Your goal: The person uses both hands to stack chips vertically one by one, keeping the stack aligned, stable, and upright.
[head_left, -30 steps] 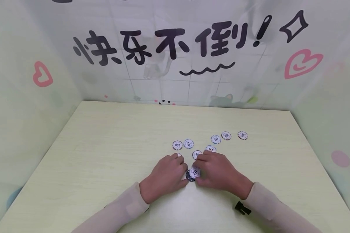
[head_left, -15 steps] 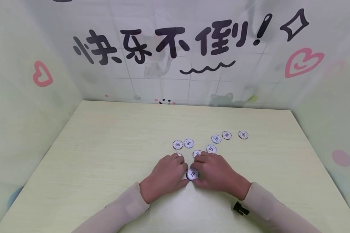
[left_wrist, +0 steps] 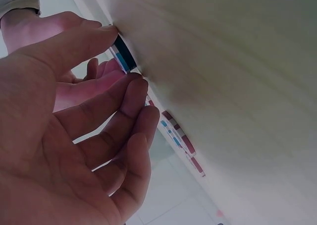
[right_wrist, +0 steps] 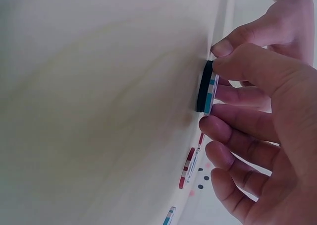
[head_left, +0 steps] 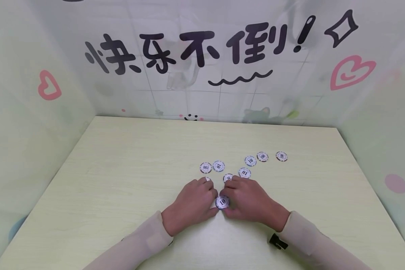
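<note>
A white poker chip [head_left: 222,203] marked 10, with blue and white edge blocks, lies flat on a dark round disc [right_wrist: 203,88] of about the same width. My left hand [head_left: 193,204] holds the pair from the left, thumb at the near edge and fingertips at the far edge. From the opposite side my right hand [head_left: 253,200] pinches it between thumb and forefinger. In the left wrist view the chip's edge [left_wrist: 119,60] shows between both hands. Under the curled left fingers, another white chip [head_left: 207,179] is mostly covered.
Beyond the hands lie several loose chips: a 100 chip [head_left: 205,167] beside a 10 chip [head_left: 218,166], one partly behind the right knuckles [head_left: 227,178], and more to the right, the farthest a 100 chip [head_left: 281,156]. A printed curtain [head_left: 202,101] encloses the table [head_left: 121,157].
The right hand has shifted slightly left, bringing the 10 chip from an offset position to lie squarely over the dark disc. The left hand stays put. Over the last half second almost nothing moves.
</note>
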Demonstrator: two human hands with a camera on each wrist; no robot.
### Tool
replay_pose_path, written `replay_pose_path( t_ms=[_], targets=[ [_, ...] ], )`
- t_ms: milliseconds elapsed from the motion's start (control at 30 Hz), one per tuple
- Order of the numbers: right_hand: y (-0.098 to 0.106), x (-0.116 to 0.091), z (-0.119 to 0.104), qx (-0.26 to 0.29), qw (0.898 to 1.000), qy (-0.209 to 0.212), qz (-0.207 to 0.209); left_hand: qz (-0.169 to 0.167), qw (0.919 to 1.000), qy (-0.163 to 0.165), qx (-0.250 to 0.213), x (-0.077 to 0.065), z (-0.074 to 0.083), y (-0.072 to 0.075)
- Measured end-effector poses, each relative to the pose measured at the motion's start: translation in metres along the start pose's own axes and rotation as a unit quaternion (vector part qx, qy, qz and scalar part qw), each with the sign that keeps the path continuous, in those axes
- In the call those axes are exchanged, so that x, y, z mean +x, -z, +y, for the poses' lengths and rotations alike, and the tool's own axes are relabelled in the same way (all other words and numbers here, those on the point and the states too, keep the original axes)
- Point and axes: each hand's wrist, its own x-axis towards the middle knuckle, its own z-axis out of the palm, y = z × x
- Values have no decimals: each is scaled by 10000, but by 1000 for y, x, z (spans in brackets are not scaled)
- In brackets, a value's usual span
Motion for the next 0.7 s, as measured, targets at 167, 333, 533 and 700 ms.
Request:
replay_pose_path(
  t_ms=[167, 333, 533, 700],
  targets=[
    [0, -1, 3, 74, 9999, -34, 89, -41, 10000, 19, 11, 0, 1, 0],
    [0, -2, 8, 135, 9995, -119, 270, -46, 10000, 4, 60, -1, 1, 1],
    [3, -1, 17, 64, 9990, -383, 211, 17, 9999, -26, 106, -1, 0, 0],
    [2, -1, 27, -64, 9984, -557, 115, 54, 10000, -30, 63, -1, -1, -1]
  ],
)
